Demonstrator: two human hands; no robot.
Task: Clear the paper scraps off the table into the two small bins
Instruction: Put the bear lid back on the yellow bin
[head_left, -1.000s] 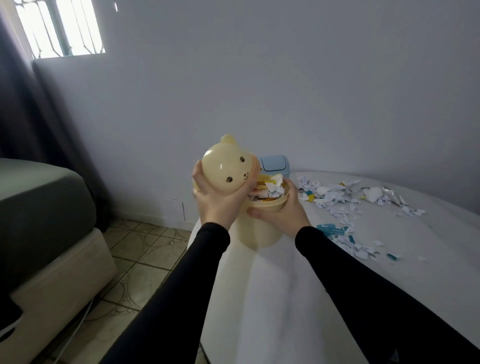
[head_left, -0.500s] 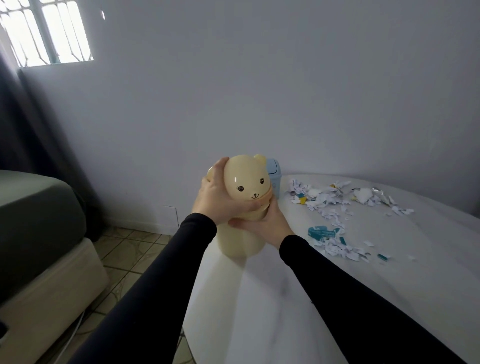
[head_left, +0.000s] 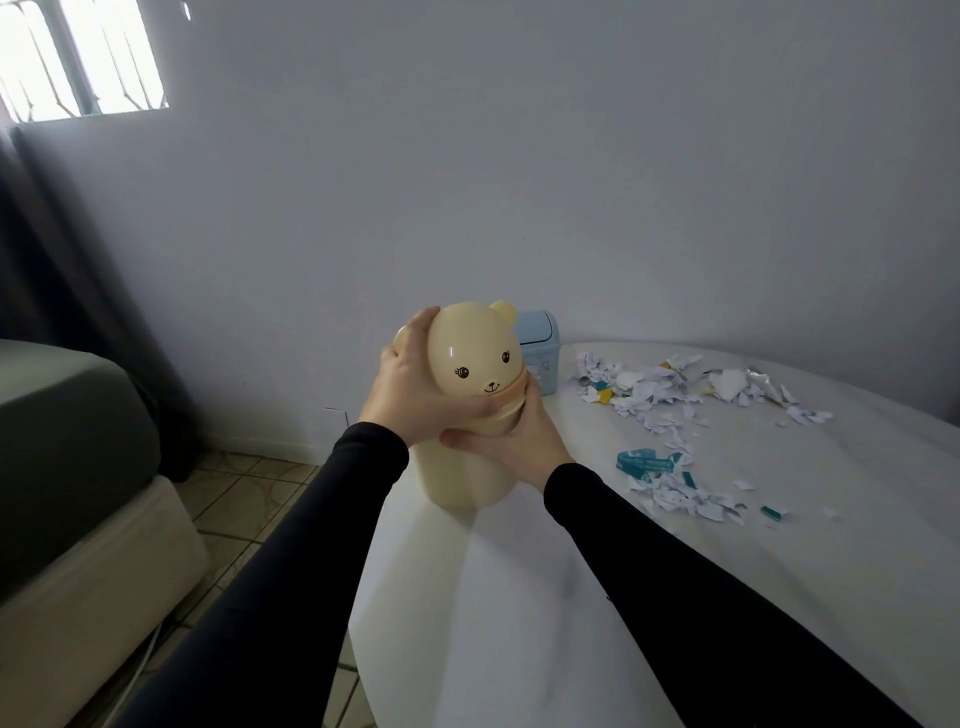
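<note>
Head: white table (head_left: 571, 623), paper scraps (head_left: 654, 395), tiled floor (head_left: 244, 499).

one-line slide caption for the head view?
Left hand grips the bear-face lid onto the cream bin, right hand steadying it; paper scraps remain on the table.
</note>
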